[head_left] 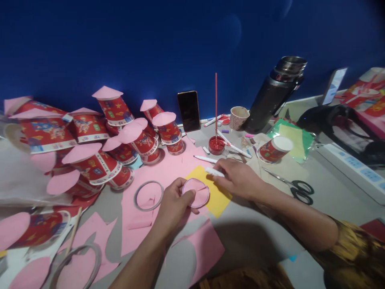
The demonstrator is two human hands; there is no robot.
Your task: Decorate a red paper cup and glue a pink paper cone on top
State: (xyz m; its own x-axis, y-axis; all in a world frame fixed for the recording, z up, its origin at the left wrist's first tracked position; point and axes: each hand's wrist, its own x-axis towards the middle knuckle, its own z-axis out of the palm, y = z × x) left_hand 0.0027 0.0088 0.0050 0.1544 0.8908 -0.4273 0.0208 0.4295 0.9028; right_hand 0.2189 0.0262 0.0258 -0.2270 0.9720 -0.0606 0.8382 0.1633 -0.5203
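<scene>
A pink paper disc (201,195) is being pinched by the left hand (177,201), thumb on top, just left of the right hand (237,178). It is being ringed by a purple edge and marked by a cut or fold. A white tube (213,171) is being gripped by the right hand's curled fingers, near yellow paper (218,201).

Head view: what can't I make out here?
In the head view:
Left hand: some fingers hidden beneath the pink paper disc.
White pen-like piece: partly covered by the right hand.
Lower-left gray ring: cut off by the bottom edge.
Phone at far right: screen content too small and blurred.
</scene>
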